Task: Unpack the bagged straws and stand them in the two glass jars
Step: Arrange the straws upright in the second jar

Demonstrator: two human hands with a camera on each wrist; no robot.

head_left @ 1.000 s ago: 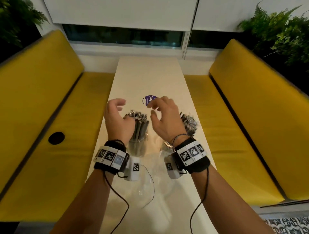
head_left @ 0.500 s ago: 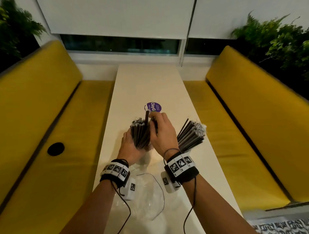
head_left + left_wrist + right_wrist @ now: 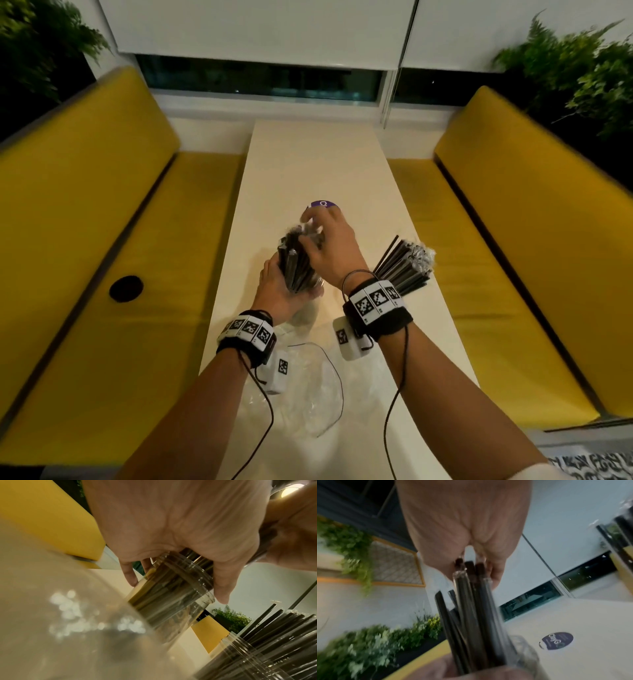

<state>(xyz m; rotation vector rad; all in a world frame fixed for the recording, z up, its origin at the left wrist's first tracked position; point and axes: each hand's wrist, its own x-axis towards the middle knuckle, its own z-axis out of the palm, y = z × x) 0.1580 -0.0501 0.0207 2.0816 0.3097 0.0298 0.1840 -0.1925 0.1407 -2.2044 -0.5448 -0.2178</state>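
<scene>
Straws [image 3: 297,263] between both hands, mid-table [image 3: 308,164]

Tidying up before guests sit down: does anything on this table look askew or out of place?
The empty plastic bag lies crumpled at the near table edge. The right jar's straws lean and fan rightward rather than standing upright.

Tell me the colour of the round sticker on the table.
Purple with white lettering; the right wrist view shows it best.
</scene>
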